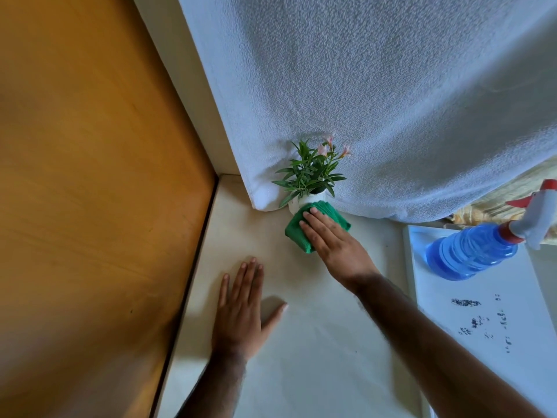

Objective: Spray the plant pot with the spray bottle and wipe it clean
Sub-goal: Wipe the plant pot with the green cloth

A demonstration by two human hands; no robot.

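Observation:
A small white plant pot (297, 203) with green leaves and pink flowers stands on the pale surface, right against a white curtain. A folded green cloth (297, 233) lies pressed against the pot's front side. My right hand (334, 241) rests flat on the cloth, fingers stretched toward the pot. My left hand (242, 309) lies flat on the surface to the near left, fingers spread, holding nothing. A blue spray bottle (471, 251) with a white and red trigger head stands at the right, apart from both hands.
The white curtain (376, 101) hangs behind the pot. An orange-brown wooden panel (90, 176) borders the surface on the left. A white sheet with dark print (488, 321) lies at the right under the bottle. The pale surface (301, 357) stretches toward me.

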